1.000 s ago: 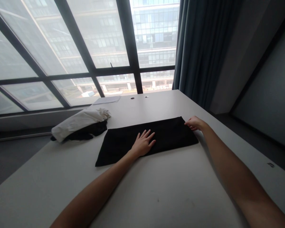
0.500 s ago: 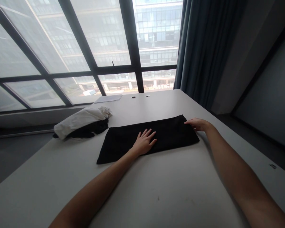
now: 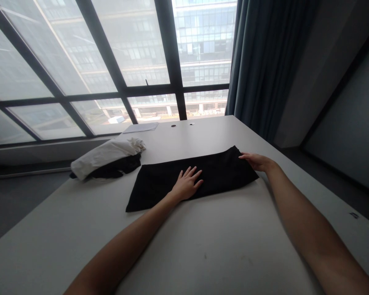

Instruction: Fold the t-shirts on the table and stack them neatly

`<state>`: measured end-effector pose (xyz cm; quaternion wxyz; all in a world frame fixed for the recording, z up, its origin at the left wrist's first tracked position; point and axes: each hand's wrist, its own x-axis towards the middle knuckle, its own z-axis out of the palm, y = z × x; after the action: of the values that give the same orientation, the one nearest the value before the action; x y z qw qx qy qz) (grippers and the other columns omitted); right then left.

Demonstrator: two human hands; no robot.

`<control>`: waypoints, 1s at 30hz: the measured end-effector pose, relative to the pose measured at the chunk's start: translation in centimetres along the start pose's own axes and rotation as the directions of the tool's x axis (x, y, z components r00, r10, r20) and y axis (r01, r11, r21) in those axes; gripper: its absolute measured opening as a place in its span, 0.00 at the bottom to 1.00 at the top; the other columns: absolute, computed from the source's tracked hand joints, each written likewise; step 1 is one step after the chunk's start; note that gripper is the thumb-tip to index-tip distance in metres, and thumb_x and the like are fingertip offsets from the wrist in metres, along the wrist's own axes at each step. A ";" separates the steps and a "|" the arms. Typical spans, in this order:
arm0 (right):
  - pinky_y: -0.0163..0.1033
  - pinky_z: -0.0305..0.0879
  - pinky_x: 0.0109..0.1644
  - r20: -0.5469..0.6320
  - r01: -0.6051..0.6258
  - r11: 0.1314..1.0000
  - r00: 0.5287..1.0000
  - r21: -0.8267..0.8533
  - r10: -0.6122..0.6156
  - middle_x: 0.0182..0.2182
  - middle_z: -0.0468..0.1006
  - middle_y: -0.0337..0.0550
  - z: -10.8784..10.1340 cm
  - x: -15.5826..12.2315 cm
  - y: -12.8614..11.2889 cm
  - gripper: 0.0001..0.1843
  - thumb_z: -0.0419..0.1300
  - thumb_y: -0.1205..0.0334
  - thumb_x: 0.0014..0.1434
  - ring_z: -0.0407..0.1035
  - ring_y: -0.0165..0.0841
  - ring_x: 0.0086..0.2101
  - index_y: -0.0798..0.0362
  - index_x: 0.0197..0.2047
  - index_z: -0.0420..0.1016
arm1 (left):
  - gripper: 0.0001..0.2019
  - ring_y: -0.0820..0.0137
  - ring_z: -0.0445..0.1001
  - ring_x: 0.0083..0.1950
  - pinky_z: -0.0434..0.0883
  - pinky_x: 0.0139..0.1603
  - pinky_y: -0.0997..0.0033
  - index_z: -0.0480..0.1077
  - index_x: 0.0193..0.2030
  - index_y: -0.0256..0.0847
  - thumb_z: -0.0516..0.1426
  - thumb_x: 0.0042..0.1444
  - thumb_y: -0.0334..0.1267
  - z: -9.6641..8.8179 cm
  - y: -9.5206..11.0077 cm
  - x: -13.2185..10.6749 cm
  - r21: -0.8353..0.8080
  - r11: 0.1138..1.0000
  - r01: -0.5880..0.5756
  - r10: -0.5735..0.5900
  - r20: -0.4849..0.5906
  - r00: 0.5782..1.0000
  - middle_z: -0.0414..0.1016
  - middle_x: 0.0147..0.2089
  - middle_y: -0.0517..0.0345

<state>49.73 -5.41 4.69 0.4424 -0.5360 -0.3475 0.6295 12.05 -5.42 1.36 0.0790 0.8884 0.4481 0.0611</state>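
A folded black cloth garment (image 3: pixel 160 180) lies in a long strip across the white table (image 3: pixel 184 246); its exact kind does not show. My left hand (image 3: pixel 187 183) rests flat on the middle of the garment, fingers spread. At the right end, my right hand (image 3: pixel 256 161) grips the garment's short edge, with some fingers hidden under or behind the cloth. That end is lifted slightly off the table, and its far corner points up.
Left of the garment lies a bundle of white cloth (image 3: pixel 107 155) with black cloth (image 3: pixel 117 167) beneath it. Papers (image 3: pixel 140 127) sit at the table's far edge. Beyond are large windows (image 3: pixel 135 41) and a blue curtain (image 3: pixel 258 65) at the right.
The garment's right end has risen a little in my right hand, its corners now higher. My left hand has stayed in place.
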 end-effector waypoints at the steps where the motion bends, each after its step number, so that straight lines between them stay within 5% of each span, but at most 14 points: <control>1: 0.30 0.75 0.30 -0.014 0.008 1.000 1.000 0.023 -0.008 0.32 0.83 0.36 -0.1 0.2 0.2 0.22 0.65 0.73 0.58 0.76 0.29 0.28 0.48 0.54 0.72 | 0.31 0.55 0.39 0.80 0.41 0.76 0.40 0.53 0.76 0.52 0.44 0.71 0.58 -0.1 0.0 -0.1 -0.005 1.000 -0.001 0.001 0.003 1.000 0.44 0.80 0.55; 7: 0.33 0.76 0.29 -0.014 0.033 0.998 0.999 0.062 -0.032 0.34 0.85 0.39 -0.7 0.8 1.3 0.23 0.65 0.71 0.59 0.79 0.32 0.28 0.49 0.57 0.73 | 0.32 0.52 0.40 0.80 0.41 0.75 0.37 0.53 0.76 0.48 0.44 0.71 0.57 -2.1 0.3 0.6 -0.085 0.996 -0.001 0.004 0.042 0.999 0.47 0.79 0.51; 11: 0.34 0.79 0.34 -0.002 0.078 0.994 0.997 0.074 -0.078 0.39 0.86 0.40 -0.4 0.7 1.6 0.25 0.65 0.70 0.59 0.80 0.33 0.33 0.48 0.59 0.72 | 0.30 0.53 0.43 0.79 0.43 0.75 0.40 0.53 0.76 0.43 0.43 0.72 0.53 -3.0 2.9 3.6 -0.118 0.992 -0.033 0.028 -0.046 0.999 0.50 0.78 0.49; 16: 0.34 0.79 0.34 -0.003 0.094 0.993 0.996 0.072 -0.094 0.41 0.86 0.41 0.0 0.2 1.5 0.24 0.65 0.70 0.59 0.81 0.34 0.33 0.48 0.59 0.73 | 0.31 0.54 0.41 0.80 0.43 0.76 0.41 0.52 0.76 0.42 0.41 0.72 0.52 -0.2 6.2 8.5 -0.123 0.992 -0.039 0.028 -0.092 0.995 0.47 0.79 0.49; 20: 0.37 0.80 0.39 0.030 0.119 0.991 0.992 0.069 -0.121 0.44 0.86 0.42 -0.1 0.2 1.6 0.24 0.65 0.69 0.59 0.82 0.36 0.37 0.48 0.58 0.73 | 0.32 0.52 0.41 0.80 0.40 0.75 0.39 0.54 0.76 0.43 0.44 0.71 0.56 2.2 6.2 9.9 -0.111 0.994 0.000 -0.006 -0.056 0.998 0.45 0.79 0.48; 24: 0.37 0.80 0.40 0.074 0.124 0.991 0.989 0.057 -0.128 0.44 0.86 0.41 -0.3 0.6 1.6 0.24 0.65 0.68 0.58 0.81 0.36 0.38 0.47 0.58 0.74 | 0.29 0.52 0.44 0.79 0.40 0.76 0.40 0.57 0.74 0.43 0.47 0.71 0.51 2.4 5.7 9.8 -0.220 0.975 -0.029 0.000 -0.129 0.992 0.49 0.78 0.47; 27: 0.34 0.78 0.36 0.050 0.136 0.990 0.989 0.036 -0.138 0.42 0.86 0.40 0.1 0.6 0.9 0.25 0.66 0.68 0.58 0.81 0.34 0.35 0.46 0.59 0.74 | 0.27 0.53 0.53 0.77 0.49 0.76 0.48 0.63 0.71 0.38 0.52 0.69 0.44 1.7 6.4 10.0 -0.416 0.901 -0.123 0.008 -0.267 0.964 0.58 0.75 0.42; 30: 0.33 0.78 0.36 0.069 0.168 0.986 0.983 -0.009 -0.167 0.42 0.85 0.40 1.5 0.2 -0.4 0.30 0.66 0.68 0.59 0.80 0.32 0.34 0.45 0.63 0.71 | 0.25 0.55 0.70 0.65 0.65 0.68 0.56 0.68 0.68 0.36 0.55 0.66 0.42 0.6 7.9 10.4 -0.713 0.678 -0.179 -0.063 -0.298 0.952 0.70 0.67 0.41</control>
<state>48.36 -5.00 5.28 0.4778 -0.4861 -0.4109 0.6054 24.55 -1.72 2.76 0.3572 0.7760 0.3639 0.3712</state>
